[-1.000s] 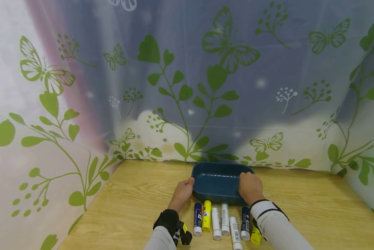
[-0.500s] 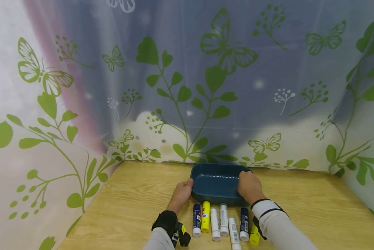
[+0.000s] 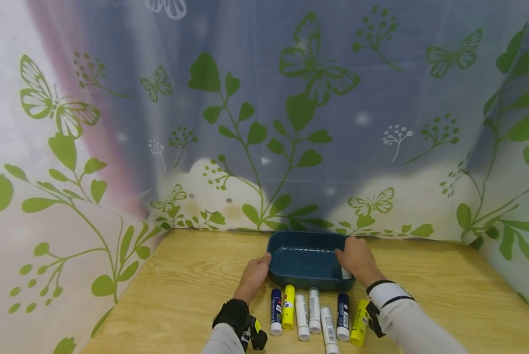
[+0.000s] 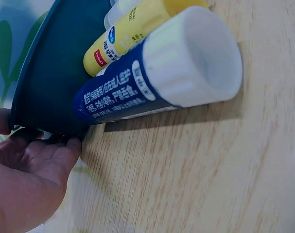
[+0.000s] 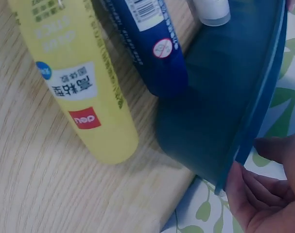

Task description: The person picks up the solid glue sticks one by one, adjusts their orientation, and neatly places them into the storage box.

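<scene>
A dark teal tray sits at the back of the table. My left hand grips its left end, thumb at the rim and fingers curled beneath, as the left wrist view shows. At the right end my right hand holds the rim between thumb and fingers. Just inside the tray beside that hand shows a small white object, mostly hidden. In front lie several glue sticks: a dark blue one and a yellow one on the left, white ones mid-row, another blue and yellow one on the right.
The wood-grain table ends at a curtain printed with leaves and butterflies, close behind the tray. Curtain also hangs along both sides. Wrist cameras are strapped at both wrists, low over the table near the glue sticks.
My right hand has come from inside the tray outward to its right rim, and the white object inside has come into sight. My left hand keeps its grip on the left end.
</scene>
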Motion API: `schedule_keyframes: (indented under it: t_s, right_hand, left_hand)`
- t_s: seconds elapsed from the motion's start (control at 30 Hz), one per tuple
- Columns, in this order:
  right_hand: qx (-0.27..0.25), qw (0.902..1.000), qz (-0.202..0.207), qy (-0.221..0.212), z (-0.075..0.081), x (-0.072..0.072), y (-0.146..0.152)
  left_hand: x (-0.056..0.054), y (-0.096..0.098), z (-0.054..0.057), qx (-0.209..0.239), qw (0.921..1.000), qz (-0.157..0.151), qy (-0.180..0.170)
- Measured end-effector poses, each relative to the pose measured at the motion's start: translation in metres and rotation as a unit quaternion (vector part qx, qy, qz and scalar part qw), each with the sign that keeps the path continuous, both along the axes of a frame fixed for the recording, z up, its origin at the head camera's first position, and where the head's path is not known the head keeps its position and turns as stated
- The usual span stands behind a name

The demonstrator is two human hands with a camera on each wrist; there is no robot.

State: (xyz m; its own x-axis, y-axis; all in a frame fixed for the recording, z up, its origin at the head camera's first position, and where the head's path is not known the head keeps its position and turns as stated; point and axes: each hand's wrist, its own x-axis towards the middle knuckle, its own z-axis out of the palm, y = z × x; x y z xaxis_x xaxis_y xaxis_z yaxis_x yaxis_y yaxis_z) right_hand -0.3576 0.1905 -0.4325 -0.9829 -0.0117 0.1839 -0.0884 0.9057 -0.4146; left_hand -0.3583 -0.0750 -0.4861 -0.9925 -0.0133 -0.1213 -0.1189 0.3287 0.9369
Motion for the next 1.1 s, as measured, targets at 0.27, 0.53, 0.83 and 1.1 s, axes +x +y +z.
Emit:
schedule_keyframes:
  t_s: [0.27,0.53,0.83,1.1]
  right_hand:
    - [-0.023,0.9989,-0.002,0.041,0.007,0.008,0.002]
    - [-0.068,0.9968,0.005,0.043,0.018,0.021,0.006]
    - [-0.066,0.9974,0.001,0.03,0.025,0.037,0.012]
    - [-0.054,0.9983,0.004,0.022,0.025,0.048,0.013]
  left_hand:
    - [0.004,0.0,-0.001,0.004,1.0,-0.002,-0.005]
    - [0.004,0.001,-0.004,0.0,1.0,-0.001,-0.005]
    - [0.002,-0.001,-0.002,-0.001,1.0,-0.003,0.001]
    - [0.001,-0.001,-0.002,-0.006,1.0,0.001,-0.004]
